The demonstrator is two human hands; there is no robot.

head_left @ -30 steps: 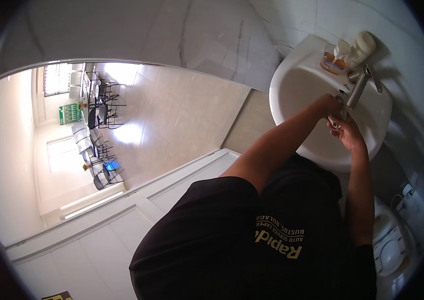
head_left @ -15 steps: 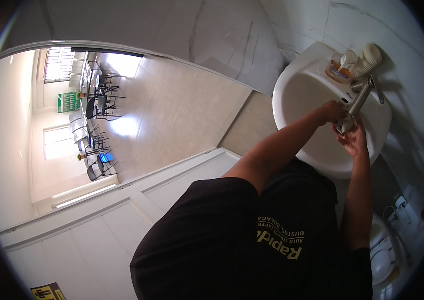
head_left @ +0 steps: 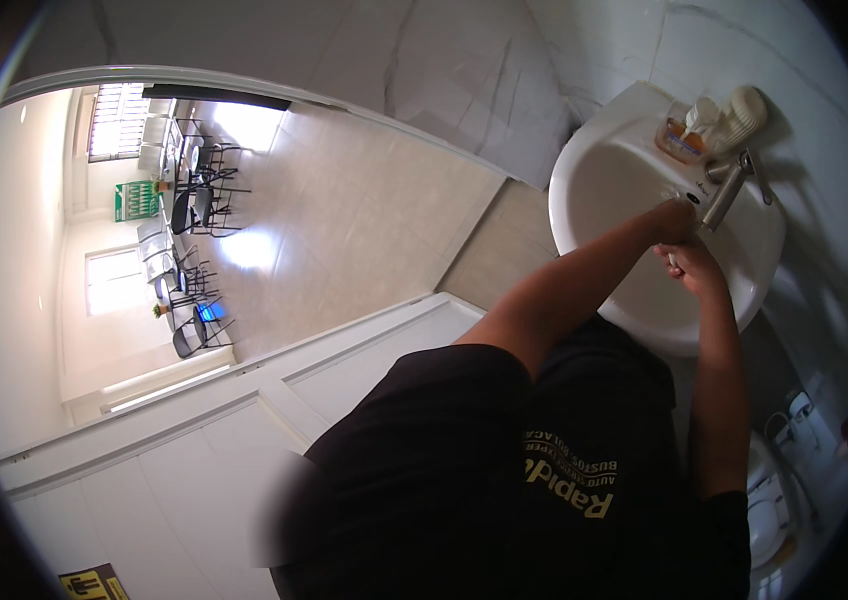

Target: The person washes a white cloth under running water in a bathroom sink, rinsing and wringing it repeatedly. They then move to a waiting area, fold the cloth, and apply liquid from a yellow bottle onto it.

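The person wears a black short-sleeved T-shirt [head_left: 504, 480] with yellow lettering printed across the chest, well back from either hand. Its sleeves end above the elbows, so both forearms run bare to the left hand [head_left: 672, 218] and right hand [head_left: 694, 268]. No watch, ring or glove shows on either hand or wrist.
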